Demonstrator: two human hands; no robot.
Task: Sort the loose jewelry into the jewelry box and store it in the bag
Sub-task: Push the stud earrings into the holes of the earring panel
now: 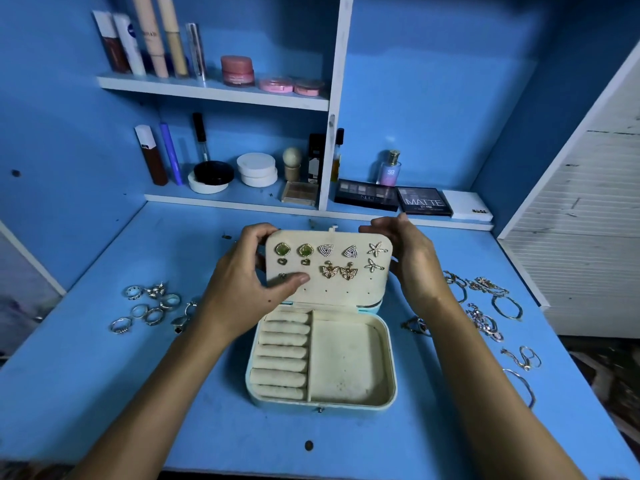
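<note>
Holding the open jewelry box (320,358) at mid-worktop (104,393), you steady its upright lid panel (329,268): left hand (249,275) grips the left edge, thumb pressed on the panel; right hand (408,254) curls round the top right corner. Earrings (332,259) already sit pinned. Ring rolls and tray: bare. Rings (149,308) lie loose left of the box, bracelets and chains (485,306) right. Bag not in view. Judgement: earring step closing; next, free one hand and pinch single rings onto the rolls.
</note>
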